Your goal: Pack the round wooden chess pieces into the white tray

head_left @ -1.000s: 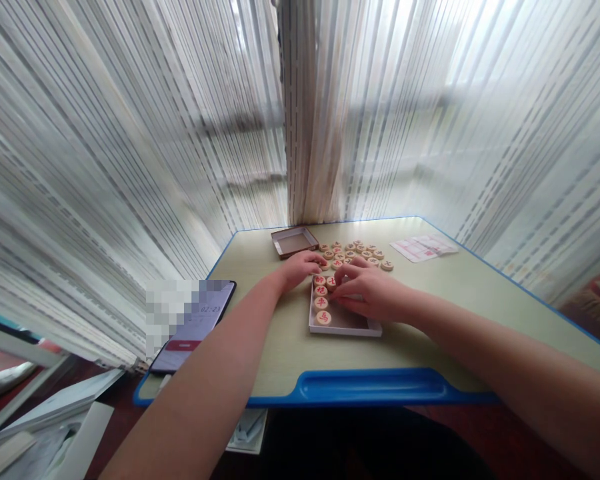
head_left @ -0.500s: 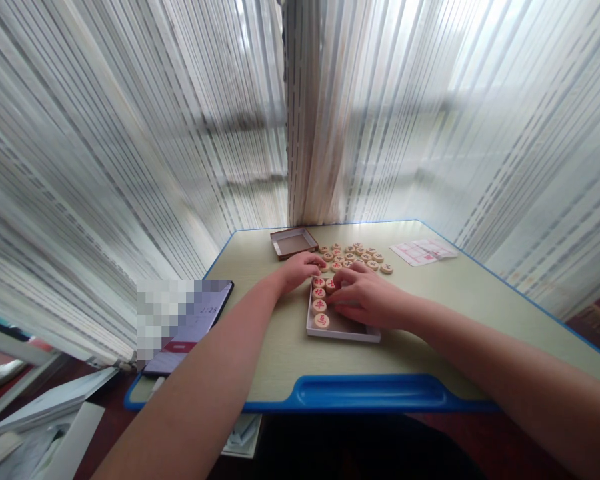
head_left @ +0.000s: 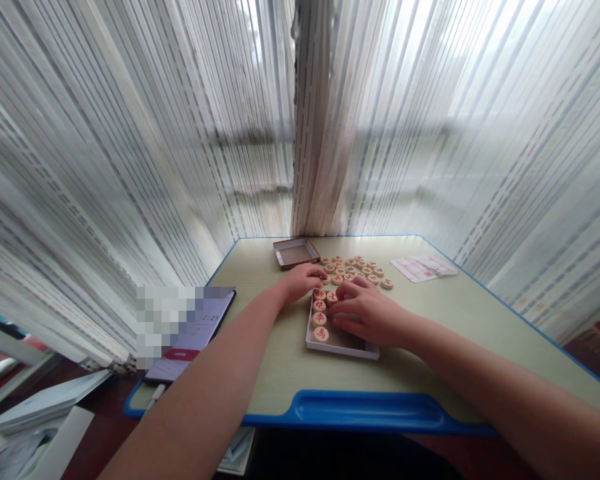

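A shallow white-rimmed box tray (head_left: pixel 343 351) lies on the table, with red-marked Chinese chess pieces (head_left: pixel 321 334) lined down its left side. Another red-marked piece (head_left: pixel 332 297) sits beside the topmost one in the tray. My right hand (head_left: pixel 365 310) reaches over the tray with its fingers apart, the fingertips at this piece's right and near sides. Beyond the tray's far left corner, my left hand (head_left: pixel 300 281) has its thumb and bent fingers around a loose chess piece (head_left: pixel 325 280). The undersides of my right fingers are hidden.
Several loose chess pieces (head_left: pixel 367 270) spread behind the tray. A brown box lid (head_left: pixel 296 255) lies at the back left, a creased printed sheet (head_left: pixel 423 268) at the right. A tablet (head_left: pixel 200 340) stands by my left forearm. A blue molded trough (head_left: pixel 370 408) edges the table.
The view has tilted slightly, so the table appears lower. My right fingers have shifted a little off the second-column piece, showing more of its face. My left hand keeps its place.
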A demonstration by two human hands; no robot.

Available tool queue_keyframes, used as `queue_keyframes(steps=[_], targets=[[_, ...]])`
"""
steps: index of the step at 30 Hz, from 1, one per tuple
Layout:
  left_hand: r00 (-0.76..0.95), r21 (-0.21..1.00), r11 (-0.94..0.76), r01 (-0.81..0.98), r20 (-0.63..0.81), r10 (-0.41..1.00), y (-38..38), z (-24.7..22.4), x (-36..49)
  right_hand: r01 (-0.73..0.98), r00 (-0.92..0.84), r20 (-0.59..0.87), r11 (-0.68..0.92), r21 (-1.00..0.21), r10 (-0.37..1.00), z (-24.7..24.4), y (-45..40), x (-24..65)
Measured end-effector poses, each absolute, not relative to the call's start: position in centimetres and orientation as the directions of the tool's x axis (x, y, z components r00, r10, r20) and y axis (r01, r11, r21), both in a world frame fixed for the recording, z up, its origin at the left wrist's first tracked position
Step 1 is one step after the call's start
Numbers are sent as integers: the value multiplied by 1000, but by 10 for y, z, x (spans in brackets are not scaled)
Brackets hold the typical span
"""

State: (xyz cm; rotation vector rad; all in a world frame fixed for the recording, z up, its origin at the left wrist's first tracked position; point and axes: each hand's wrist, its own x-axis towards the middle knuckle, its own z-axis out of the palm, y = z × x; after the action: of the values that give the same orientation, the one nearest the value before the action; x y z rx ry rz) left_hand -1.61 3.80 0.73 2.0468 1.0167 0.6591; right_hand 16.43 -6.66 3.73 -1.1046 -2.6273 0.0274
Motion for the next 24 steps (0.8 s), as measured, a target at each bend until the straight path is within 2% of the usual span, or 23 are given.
queue_keyframes(steps=[17, 24], targets=[[562, 736, -462, 495, 134, 816, 36, 11, -16, 629, -711, 292, 765, -140, 639, 42, -77, 158], [548, 767, -427, 479, 118, 828, 36, 8, -15, 629, -737, 225, 769, -119, 637, 41, -77, 155]])
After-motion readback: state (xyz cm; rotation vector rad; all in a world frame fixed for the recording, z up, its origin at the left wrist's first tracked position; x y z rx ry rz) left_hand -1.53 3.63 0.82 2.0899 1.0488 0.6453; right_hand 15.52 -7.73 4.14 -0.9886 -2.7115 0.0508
